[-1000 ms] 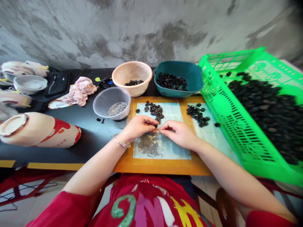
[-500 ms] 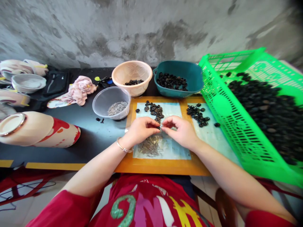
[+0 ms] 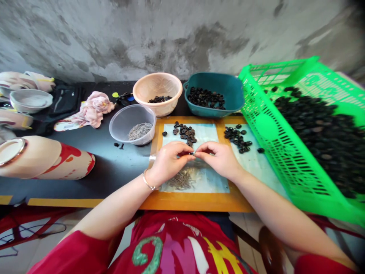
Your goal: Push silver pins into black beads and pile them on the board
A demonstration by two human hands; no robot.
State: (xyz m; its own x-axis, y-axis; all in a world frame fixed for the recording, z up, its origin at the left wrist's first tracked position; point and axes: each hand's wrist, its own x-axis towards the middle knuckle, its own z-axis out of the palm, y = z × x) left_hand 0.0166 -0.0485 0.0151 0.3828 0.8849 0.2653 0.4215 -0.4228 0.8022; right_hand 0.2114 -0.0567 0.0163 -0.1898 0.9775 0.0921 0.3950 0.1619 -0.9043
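Over the pale blue sheet (image 3: 212, 179), my left hand (image 3: 168, 161) pinches a small black piece (image 3: 191, 153), mostly hidden by the fingertips. My right hand (image 3: 221, 158) is closed in a pinch against it, fingertips touching or nearly so. Whatever the right fingers hold is too small to make out. Just beyond the hands lies a heap of black disc-shaped pieces (image 3: 186, 133), some with a hole in the middle. Thin metal pins (image 3: 180, 180) are piled on the sheet, below and partly behind my left hand.
A clear bowl (image 3: 116, 125) holds silvery pins. Behind stand a peach bowl (image 3: 142, 91) and a teal basin (image 3: 234, 89) with black pieces. A green crate (image 3: 266, 127) full of black pieces borders the right side. A large tumbler (image 3: 71, 161) lies at left, near a crumpled pink cloth (image 3: 98, 108).
My hands stay together in nearly the same place, with the fingertips slightly closer. The view has shifted a little, so the things at left sit slightly further left.
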